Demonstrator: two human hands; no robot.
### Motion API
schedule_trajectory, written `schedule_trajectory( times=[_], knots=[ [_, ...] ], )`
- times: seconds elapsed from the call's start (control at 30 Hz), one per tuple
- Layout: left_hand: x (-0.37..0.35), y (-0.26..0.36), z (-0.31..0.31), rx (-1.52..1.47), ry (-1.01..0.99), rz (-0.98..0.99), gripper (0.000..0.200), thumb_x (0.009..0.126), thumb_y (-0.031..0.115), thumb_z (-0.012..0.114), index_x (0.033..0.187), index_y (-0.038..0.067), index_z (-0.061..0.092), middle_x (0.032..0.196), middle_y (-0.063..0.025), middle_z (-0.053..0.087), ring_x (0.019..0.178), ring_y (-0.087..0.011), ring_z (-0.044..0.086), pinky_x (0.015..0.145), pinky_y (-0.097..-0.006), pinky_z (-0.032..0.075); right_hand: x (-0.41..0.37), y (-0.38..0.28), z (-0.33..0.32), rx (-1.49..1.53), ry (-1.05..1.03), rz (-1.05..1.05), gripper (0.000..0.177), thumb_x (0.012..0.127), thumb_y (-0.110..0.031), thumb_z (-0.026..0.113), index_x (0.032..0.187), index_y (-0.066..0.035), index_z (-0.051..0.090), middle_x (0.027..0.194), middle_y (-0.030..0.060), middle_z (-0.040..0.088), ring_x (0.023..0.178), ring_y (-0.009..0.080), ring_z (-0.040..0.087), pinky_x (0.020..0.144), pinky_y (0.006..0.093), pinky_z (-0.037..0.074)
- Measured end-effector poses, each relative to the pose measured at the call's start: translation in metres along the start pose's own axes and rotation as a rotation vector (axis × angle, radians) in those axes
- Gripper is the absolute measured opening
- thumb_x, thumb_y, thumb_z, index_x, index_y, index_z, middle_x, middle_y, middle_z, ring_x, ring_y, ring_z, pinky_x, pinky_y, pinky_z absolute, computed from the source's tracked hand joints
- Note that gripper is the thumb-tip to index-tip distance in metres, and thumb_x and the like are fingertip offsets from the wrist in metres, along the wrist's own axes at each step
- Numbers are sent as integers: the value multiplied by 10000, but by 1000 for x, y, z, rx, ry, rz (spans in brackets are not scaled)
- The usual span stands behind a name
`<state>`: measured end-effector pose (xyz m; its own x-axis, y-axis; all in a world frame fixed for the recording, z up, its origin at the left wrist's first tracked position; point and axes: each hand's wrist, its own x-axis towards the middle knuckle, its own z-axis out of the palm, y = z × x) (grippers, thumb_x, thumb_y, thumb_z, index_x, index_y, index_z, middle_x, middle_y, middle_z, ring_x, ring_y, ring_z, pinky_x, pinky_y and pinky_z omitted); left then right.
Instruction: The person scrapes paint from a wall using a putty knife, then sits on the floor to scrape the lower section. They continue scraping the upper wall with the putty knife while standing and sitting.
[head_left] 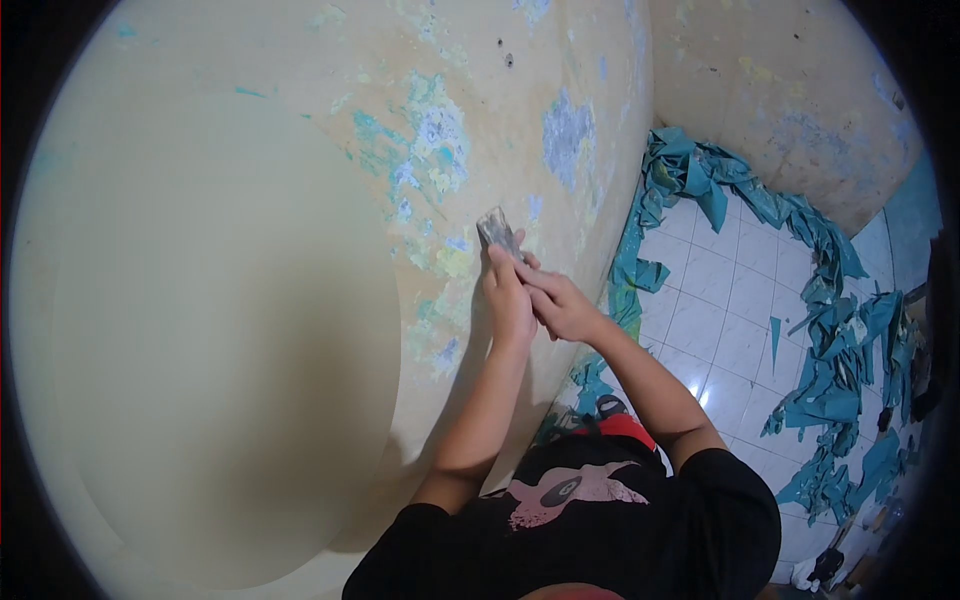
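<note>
A short, worn grey scraper (495,226) lies with its far end at the wall (440,310), beside patches of blue, yellow and green paint. My left hand (510,300) is closed round its lower part, thumb laid along it. Against the left hand, my right hand (563,305) also grips the scraper's lower end, its fingers partly hidden behind the tool and the other hand. Above the hands, a blue and pale yellow flaking patch (438,135) shows on the beige wall, with a bluish patch (568,140) to its right.
Torn teal sheets (825,395) lie heaped over the white tiled floor (715,300) and along the wall's foot. A second wall (790,100) meets this one at the upper right. A smooth pale oval area (230,330) covers much of the left side. Dark objects (830,565) sit at lower right.
</note>
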<state>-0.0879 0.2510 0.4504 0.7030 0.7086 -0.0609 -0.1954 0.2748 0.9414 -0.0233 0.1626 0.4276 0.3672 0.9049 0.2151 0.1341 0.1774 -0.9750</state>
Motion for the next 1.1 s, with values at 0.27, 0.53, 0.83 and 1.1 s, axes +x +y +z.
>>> schedule_trajectory(
  times=[0.27, 0.53, 0.83, 1.1],
  knots=[
    [-32, -23, -7, -55, 86, 52, 562, 1042, 455, 284, 1301, -1, 485, 909, -67, 510, 852, -150, 500, 747, -331, 524, -29, 12, 13, 32, -41, 9, 543, 959, -121, 366, 1495, -188, 313, 574, 72, 492, 408, 140, 506, 441, 283, 473],
    [-52, -50, -49, 7, 104, -28, 555, 1036, 472, 278, 1329, 16, 397, 1265, -122, 491, 993, -175, 494, 879, -328, 478, -42, 48, 45, 34, -95, -74, 525, 978, -124, 360, 1498, -160, 299, 537, 80, 517, 388, 149, 526, 440, 275, 472],
    [-25, 12, -13, -49, -25, -19, 522, 1043, 442, 279, 1267, 6, 457, 1109, -103, 523, 885, -166, 490, 807, -299, 494, -15, -16, 16, 53, -38, -1, 516, 993, -160, 354, 1505, -176, 289, 518, 43, 471, 383, 117, 484, 425, 260, 449],
    [-54, -29, -43, -4, 110, 25, 553, 1039, 461, 306, 1245, -16, 494, 1059, -83, 553, 821, -119, 489, 742, -272, 454, -42, 24, 44, 120, -110, 21, 522, 990, -155, 351, 1507, -175, 280, 518, 49, 463, 378, 134, 492, 417, 268, 459]
  ],
)
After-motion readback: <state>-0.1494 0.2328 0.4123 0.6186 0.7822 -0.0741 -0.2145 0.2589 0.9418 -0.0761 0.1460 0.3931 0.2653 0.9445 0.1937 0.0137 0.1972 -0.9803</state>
